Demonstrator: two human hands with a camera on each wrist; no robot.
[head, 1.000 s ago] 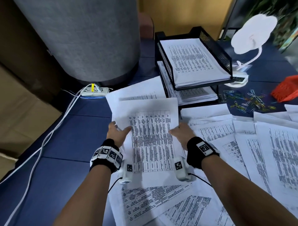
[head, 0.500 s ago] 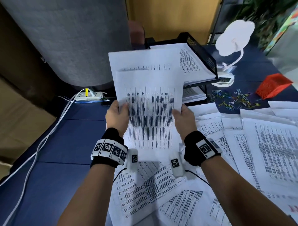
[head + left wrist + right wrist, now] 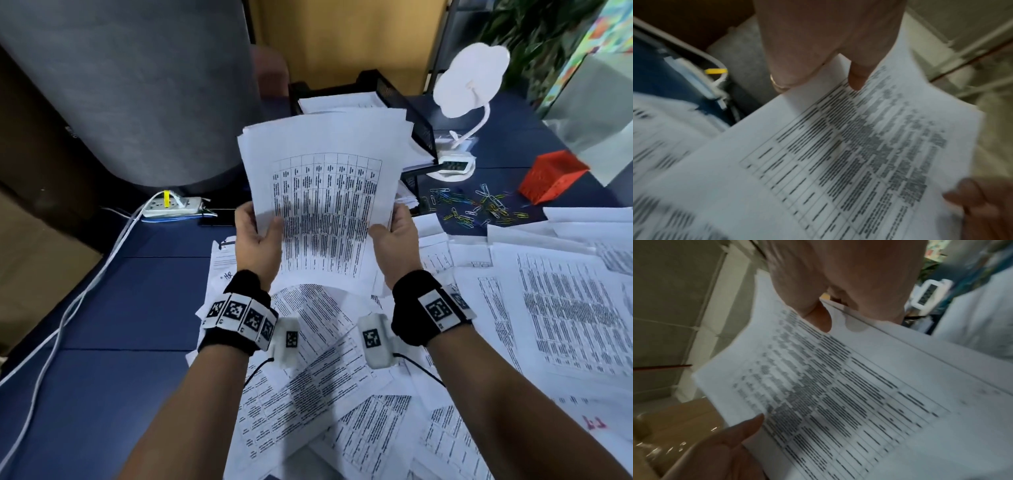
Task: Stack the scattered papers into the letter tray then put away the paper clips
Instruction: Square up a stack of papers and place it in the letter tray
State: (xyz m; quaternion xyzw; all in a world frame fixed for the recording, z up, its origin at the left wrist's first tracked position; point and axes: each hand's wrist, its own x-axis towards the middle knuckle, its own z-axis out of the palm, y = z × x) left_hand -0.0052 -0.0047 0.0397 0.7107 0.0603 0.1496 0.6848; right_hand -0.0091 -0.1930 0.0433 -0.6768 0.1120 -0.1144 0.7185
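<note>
White printed sheets (image 3: pixel 322 205), a small bundle with a table on the top page, are held up off the counter (image 3: pixel 144 301) in the centre of the head frame, their long axis running from the lower centre up toward the upper centre. The left hand (image 3: pixel 255 245) pinches the lower left edge, thumb on the printed face, and the right hand (image 3: pixel 394 245) pinches the lower right edge the same way, so each grip is clamped on the bundle. The black mesh letter tray (image 3: pixel 397 99) lies straight beyond the bundle's far edge, at upper centre and slightly right, partly hidden by it; paper already lies in it. By my reading the right hand is marginally nearer the tray. Many loose papers (image 3: pixel 565 308) cover the lower right, and coloured paper clips (image 3: pixel 476 205) lie scattered at right beside a red mesh holder (image 3: pixel 551 174).
</note>
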